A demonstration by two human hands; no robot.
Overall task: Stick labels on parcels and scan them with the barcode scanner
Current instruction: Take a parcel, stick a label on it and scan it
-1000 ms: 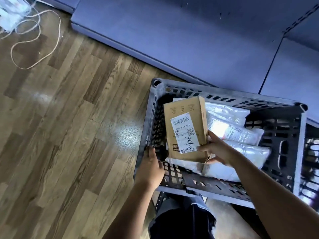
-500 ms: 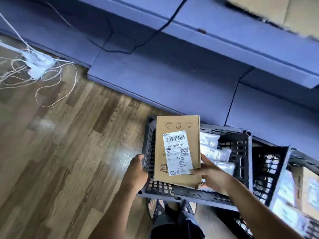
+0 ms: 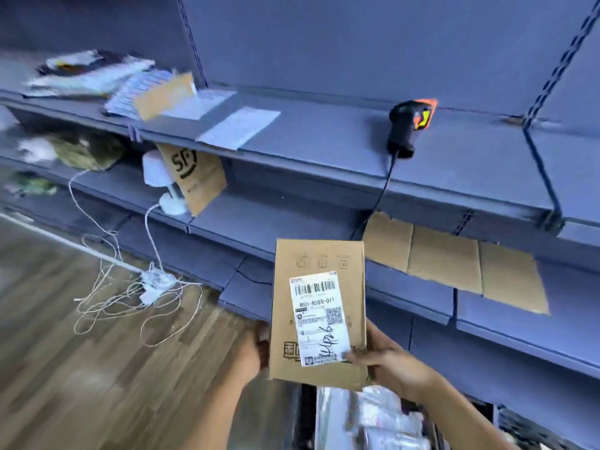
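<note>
Hands grip parcel (image 3: pixel 319 306): left hand (image 3: pixel 256 347) curled round left edge, right hand (image 3: pixel 386 358) pinching near-right corner; barcode scanner (image 3: pixel 409 125) well apart, far on shelf (image 3: pixel 324 141).

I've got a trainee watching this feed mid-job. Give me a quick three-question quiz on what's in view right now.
1. True or false: the barcode scanner rests on the shelf, in nobody's hand.
2. Of the left hand and the right hand, which holds the cardboard parcel? A left only; B right only; C both.
3. Fill the gap: the right thumb touches the lower corner of the parcel's white ___.

Key: 1 true; 2 C; 3 label.
</note>
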